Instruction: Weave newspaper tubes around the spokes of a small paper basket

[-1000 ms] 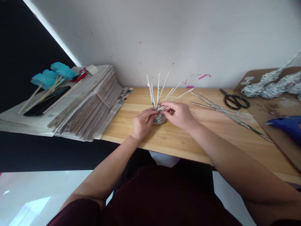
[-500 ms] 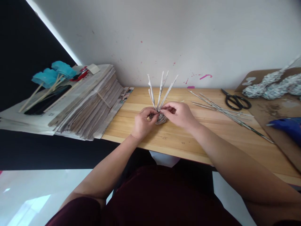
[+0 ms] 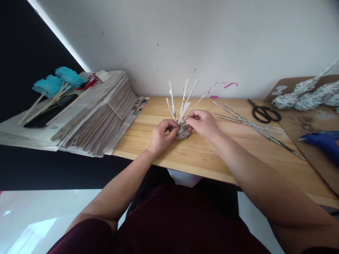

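Note:
A small round basket woven from rolled newspaper (image 3: 182, 131) sits on the wooden table, several white paper stakes fanning upward from it. My left hand (image 3: 164, 135) is closed on its left side, thumb and fingers pinching the woven rim. At the right, my right hand (image 3: 202, 123) pinches a thin rolled-paper strip (image 3: 184, 124) that runs across the front of the stakes. The exact grip of the right fingertips is partly hidden by the hand itself.
Rolled paper sticks (image 3: 254, 125) lie to the right beside black scissors (image 3: 265, 112). A cardboard sheet (image 3: 299, 123) carries a blue glue gun (image 3: 321, 143) and woven paper pieces (image 3: 304, 97). A tall newspaper stack (image 3: 106, 116) stands left, with blue paper flowers (image 3: 59, 83) on it.
My right hand has moved slightly right and up from the basket, drawing the paper strip outward. The upright stakes have spread and tilted a little to the right. My left hand stays on the rim.

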`<control>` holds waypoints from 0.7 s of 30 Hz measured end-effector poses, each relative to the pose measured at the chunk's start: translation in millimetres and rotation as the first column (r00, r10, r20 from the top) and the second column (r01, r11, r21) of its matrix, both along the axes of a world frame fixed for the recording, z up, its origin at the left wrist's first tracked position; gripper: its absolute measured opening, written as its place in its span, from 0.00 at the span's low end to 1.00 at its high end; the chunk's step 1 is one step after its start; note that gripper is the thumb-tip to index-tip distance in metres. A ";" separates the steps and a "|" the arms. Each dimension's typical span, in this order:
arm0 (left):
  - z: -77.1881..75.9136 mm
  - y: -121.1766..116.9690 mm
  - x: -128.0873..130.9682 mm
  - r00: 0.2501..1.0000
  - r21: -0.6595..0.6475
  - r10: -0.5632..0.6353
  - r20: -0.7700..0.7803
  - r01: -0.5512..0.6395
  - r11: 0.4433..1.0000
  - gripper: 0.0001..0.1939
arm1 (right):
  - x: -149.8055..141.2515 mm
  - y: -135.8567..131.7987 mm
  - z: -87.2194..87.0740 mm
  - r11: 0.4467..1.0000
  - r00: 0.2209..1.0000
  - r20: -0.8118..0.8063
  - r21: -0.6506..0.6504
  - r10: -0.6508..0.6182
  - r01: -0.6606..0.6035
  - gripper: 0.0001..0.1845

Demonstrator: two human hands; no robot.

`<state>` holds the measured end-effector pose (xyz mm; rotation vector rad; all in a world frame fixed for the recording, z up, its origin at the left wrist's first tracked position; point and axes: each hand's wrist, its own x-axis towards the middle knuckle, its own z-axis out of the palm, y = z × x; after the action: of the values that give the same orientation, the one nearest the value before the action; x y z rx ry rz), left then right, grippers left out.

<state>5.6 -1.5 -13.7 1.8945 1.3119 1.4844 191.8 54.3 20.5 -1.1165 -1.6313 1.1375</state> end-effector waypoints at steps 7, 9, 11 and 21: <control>-1.7 10.9 -7.5 0.990 -0.057 -0.113 0.089 0.118 0.991 0.05 | 7.3 -7.0 10.4 0.973 0.994 0.050 0.207 0.094 -0.103 0.12; -3.4 11.0 -8.5 0.990 -0.048 -0.121 0.073 0.125 0.991 0.05 | 8.7 -6.6 11.2 0.959 0.978 0.009 0.196 0.208 -0.206 0.11; -4.9 10.6 -9.1 0.990 -0.039 -0.127 0.063 0.130 0.991 0.05 | 8.9 -5.5 11.2 0.946 0.956 -0.015 0.150 0.293 -0.288 0.12; -1.0 8.9 -5.7 0.992 0.074 -0.100 -0.075 0.106 0.992 0.03 | 0.0 -15.9 10.2 0.937 0.980 0.096 0.290 0.174 -0.194 0.03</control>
<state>-0.1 7.4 -14.7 2.0496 1.1830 1.4477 191.8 38.4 30.7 -0.8286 -1.9203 0.9346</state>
